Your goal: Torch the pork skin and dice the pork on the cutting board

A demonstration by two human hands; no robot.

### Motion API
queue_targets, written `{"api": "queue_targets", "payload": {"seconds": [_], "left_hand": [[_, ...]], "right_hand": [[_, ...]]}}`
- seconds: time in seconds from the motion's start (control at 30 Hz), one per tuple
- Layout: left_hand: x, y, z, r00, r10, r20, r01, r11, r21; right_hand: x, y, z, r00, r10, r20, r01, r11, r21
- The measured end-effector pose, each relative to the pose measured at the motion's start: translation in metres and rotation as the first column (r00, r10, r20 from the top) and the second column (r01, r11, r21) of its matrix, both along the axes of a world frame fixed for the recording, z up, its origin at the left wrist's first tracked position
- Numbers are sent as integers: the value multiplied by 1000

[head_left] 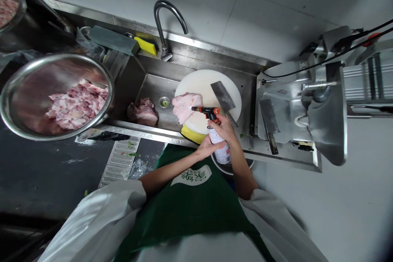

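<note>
Both my hands hold a gas torch (pixel 211 116), a white canister with an orange and black head. My right hand (pixel 225 128) wraps round the canister near its top. My left hand (pixel 208 147) closes on its lower part. The nozzle points left at a pale slab of raw meat (pixel 186 105) lying on a round white cutting board (pixel 205 82) set over the sink. A cleaver (pixel 224 97) rests on the board's right side, just beyond the torch head.
A steel sink (pixel 150 86) holds another piece of meat (pixel 143 111) under a curved tap (pixel 164 24). A large steel bowl of chopped meat (pixel 61 94) stands left. A meat slicer machine (pixel 310 102) stands right. A yellow-handled tool (pixel 145 45) lies on the back ledge.
</note>
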State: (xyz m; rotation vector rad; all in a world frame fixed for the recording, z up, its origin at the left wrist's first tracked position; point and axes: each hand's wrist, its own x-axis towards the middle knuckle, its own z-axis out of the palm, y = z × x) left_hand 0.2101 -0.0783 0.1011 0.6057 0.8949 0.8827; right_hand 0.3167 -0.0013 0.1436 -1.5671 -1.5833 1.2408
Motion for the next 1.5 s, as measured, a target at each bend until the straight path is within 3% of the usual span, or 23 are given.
{"api": "queue_targets", "payload": {"seconds": [0.27, 0.5, 0.93, 1.3, 1.5], "left_hand": [[-3, -1, 4, 1000, -22, 8, 22, 1000, 12], [-3, -3, -2, 1000, -19, 3, 19, 1000, 2], [-11, -2, -6, 991, -126, -44, 129, 989, 76], [-16, -3, -14, 989, -148, -21, 149, 988, 49], [-19, 0, -10, 991, -130, 12, 129, 991, 37]], "right_hand": [[-1, -4, 2, 1000, 22, 12, -22, 1000, 13], [-2, -8, 4, 999, 40, 23, -41, 999, 25], [-9, -5, 7, 985, 143, 93, -143, 990, -7], [-11, -6, 1, 959, 238, 157, -240, 971, -2], [-15, -5, 5, 944, 262, 202, -268, 963, 1]]}}
